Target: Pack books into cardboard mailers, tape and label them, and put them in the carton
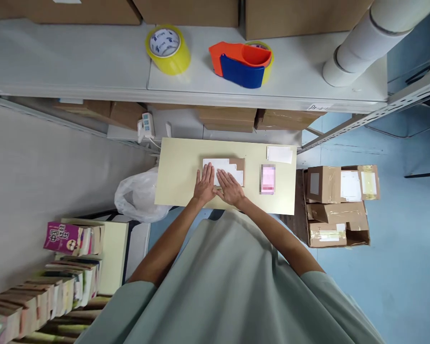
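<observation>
A small brown cardboard box [241,164] lies on the pale yellow table [181,167] in front of me. White paper labels [217,163] cover most of its top, overlapping in steps. My left hand [205,185] rests flat on the left part of the labels, fingers stretched out. Beside it my right hand [231,188] lies flat on the lower middle of the labels, also with straight fingers. The two thumbs come close together near the box's front edge. Neither hand grips anything. Parts of the labels and the box's front side are hidden under the hands.
On the table's right lie a pink blurred item [268,179] and a white paper slip [279,154]. The shelf above holds yellow tape [175,55] and an orange-blue tape dispenser [241,67]. Packed boxes [324,184] stand right; a plastic bag [138,196] and books [62,239] left.
</observation>
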